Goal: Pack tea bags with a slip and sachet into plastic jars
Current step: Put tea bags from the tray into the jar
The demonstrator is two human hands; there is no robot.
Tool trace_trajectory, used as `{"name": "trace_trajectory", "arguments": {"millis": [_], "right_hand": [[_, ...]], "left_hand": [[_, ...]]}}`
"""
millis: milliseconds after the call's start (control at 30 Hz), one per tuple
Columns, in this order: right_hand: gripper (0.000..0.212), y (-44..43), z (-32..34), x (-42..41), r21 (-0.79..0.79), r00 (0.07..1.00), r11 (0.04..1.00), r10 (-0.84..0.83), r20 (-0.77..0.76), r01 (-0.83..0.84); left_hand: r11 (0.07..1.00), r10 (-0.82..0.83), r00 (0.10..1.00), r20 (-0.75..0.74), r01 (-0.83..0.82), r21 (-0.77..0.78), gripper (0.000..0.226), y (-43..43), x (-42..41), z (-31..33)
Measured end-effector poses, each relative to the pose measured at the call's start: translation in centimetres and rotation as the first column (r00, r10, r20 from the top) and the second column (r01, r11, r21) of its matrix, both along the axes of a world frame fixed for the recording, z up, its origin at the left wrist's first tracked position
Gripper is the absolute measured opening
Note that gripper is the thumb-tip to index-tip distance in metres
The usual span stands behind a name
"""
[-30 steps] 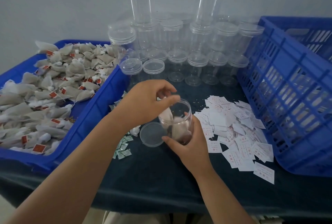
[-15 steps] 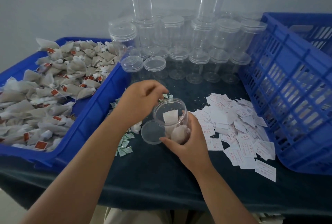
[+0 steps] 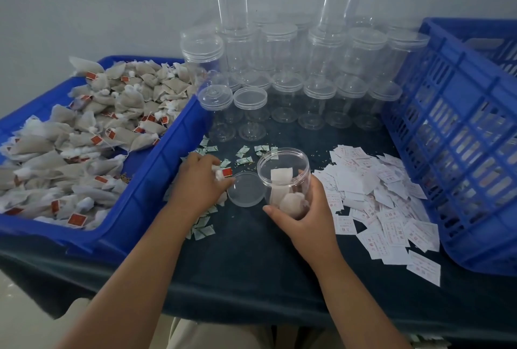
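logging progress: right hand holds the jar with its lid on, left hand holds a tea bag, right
No: the head view shows the jar open, its lid lying on the cloth beside it. The right hand does hold the jar; the left hand holds a tea bag.

Clear plastic jar (image 3: 282, 165) tilting slightly mid-table, mouth open, right hand (image 3: 305, 217) gripping its side. Tea bags (image 3: 291, 204) and white slip (image 3: 281, 175) lying inside. Lid (image 3: 246, 190) lying flat just left of jar. Left hand (image 3: 200, 183) pinching red-tagged tea bag (image 3: 222, 173) beside lid.
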State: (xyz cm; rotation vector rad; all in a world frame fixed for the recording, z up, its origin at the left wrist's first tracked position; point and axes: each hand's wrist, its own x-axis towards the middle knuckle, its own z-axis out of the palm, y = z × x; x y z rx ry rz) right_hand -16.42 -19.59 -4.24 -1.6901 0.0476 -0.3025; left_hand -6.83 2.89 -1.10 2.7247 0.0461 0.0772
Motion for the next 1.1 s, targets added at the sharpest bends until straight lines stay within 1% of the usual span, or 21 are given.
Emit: {"name": "trace_trajectory", "arguments": {"millis": [33,67,133,233,267,333,367,433,533,600,633,700,767,833,900,967,1033,1100], "right_hand": [[0.08,0.0,0.1,0.0,0.006,1.0,1.0,0.001,0.002,-0.001],[0.08,0.0,0.1,0.0,0.009,1.0,1.0,0.003,0.003,-0.003],[0.081,0.0,0.1,0.0,0.005,1.0,1.0,0.008,0.001,-0.008],[0.08,0.0,0.1,-0.1,-0.007,1.0,1.0,0.006,0.002,-0.006],[0.08,0.1,0.1,-0.1,-0.008,1.0,1.0,0.006,0.002,-0.006],[0.08,0.1,0.1,-0.1,0.0,1.0,1.0,0.009,0.003,-0.009],[0.08,0.1,0.1,0.0,0.003,1.0,1.0,0.009,0.004,-0.009],[0.08,0.1,0.0,0.0,0.005,1.0,1.0,0.007,0.002,-0.007],[0.083,0.0,-0.2,0.0,0.005,1.0,1.0,0.007,-0.001,-0.007],[0.084,0.0,-0.4,0.1,-0.005,1.0,1.0,0.013,-0.002,-0.013],[0.086,0.0,-0.5,0.1,-0.012,1.0,1.0,0.016,-0.003,-0.016],[0.089,0.0,-0.5,0.2,-0.032,1.0,0.999,0.022,-0.003,-0.022],[0.089,0.0,-0.5,0.2,-0.063,1.0,0.998,0.028,0.001,-0.028],[0.088,0.0,-0.5,0.3,-0.077,1.0,0.997,0.029,0.002,-0.029],[0.089,0.0,-0.7,0.3,-0.068,1.0,0.997,0.024,0.001,-0.024],[0.089,-0.1,-0.7,0.3,-0.061,1.0,0.998,0.02,0.004,-0.02],[0.088,0.0,-0.6,0.2,-0.058,1.0,0.998,0.018,0.011,-0.018],[0.087,0.0,-0.6,0.2,-0.069,1.0,0.997,0.017,0.017,-0.015]], "left_hand": [[1.0,0.021,0.999,-0.032,-0.02,0.016,0.064,0.3,0.0,-0.1],[1.0,0.021,0.998,-0.051,-0.02,0.024,0.067,0.5,0.1,-0.1],[0.999,0.008,0.999,-0.033,-0.009,-0.046,0.056,0.9,0.2,-0.1],[0.99,0.026,0.997,0.067,-0.016,-0.139,0.05,1.3,-0.1,0.7],[0.984,0.046,0.993,0.111,-0.026,-0.174,0.041,1.3,-0.3,1.1],[0.952,0.101,0.98,0.171,-0.045,-0.304,0.016,1.5,-0.5,2.0],[0.923,0.127,0.974,0.188,-0.047,-0.383,0.014,1.5,-0.6,2.6],[0.834,0.16,0.969,0.19,-0.029,-0.551,0.016,1.4,-0.8,3.8],[0.644,0.125,0.983,0.132,0.021,-0.765,0.018,0.8,-1.0,4.9],[0.528,0.097,0.99,0.1,0.034,-0.849,0.022,0.1,-1.2,5.7],[0.51,0.077,0.991,0.112,0.057,-0.858,0.021,-0.2,-1.4,6.1],[0.503,0.029,0.987,0.159,0.123,-0.855,0.015,-1.1,-1.8,6.9],[0.515,-0.007,0.976,0.216,0.189,-0.836,0.014,-2.1,-2.1,7.7],[0.567,-0.034,0.961,0.274,0.245,-0.787,0.014,-3.2,-2.4,8.3],[0.657,-0.115,0.939,0.323,0.316,-0.685,0.015,-4.5,-2.8,8.7],[0.711,-0.218,0.921,0.322,0.376,-0.595,0.016,-5.5,-3.3,8.7],[0.765,-0.327,0.897,0.297,0.436,-0.474,0.016,-6.0,-3.5,8.6],[0.819,-0.44,0.868,0.229,0.493,-0.295,0.015,-6.3,-3.7,8.7]]}}
